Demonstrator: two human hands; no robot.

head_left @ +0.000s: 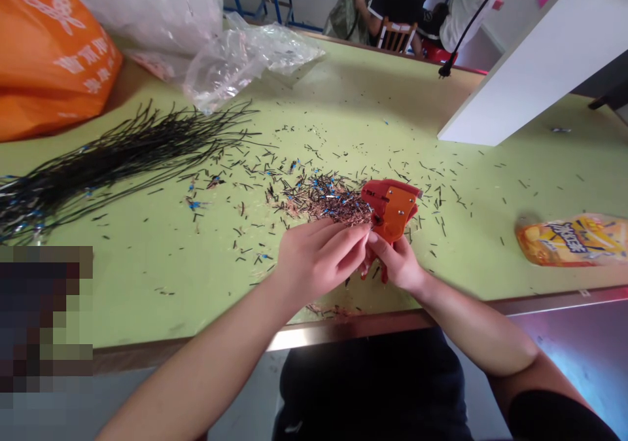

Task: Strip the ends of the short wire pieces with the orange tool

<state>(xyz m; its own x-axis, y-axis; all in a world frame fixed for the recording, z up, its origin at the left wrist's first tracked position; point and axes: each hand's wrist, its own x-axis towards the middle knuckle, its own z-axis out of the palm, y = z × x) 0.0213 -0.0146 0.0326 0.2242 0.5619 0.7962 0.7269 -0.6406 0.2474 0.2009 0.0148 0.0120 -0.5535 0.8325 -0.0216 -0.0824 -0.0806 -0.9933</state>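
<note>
Wrapped round the handles of a red and orange wire stripper (392, 209) is my right hand (403, 264), with the tool's head pointing away from me. My left hand (321, 254) is closed in a pinch beside the stripper, its fingertips close to my right thumb. Whatever those fingertips hold is too small to make out. Just beyond my left hand lies a heap of black and blue wire scraps (331, 195) mixed with copper-coloured strands. Further left stretches a long bundle of thin black wires (122, 153), some with blue and silvery ends.
An orange bag (44, 61) and crumpled clear plastic bags (220, 55) stand at the back left. A drink bottle (574, 239) lies at the right. A white panel (520, 61) rises from the green table (161, 258), near a hanging plug (445, 69). People sit beyond the table.
</note>
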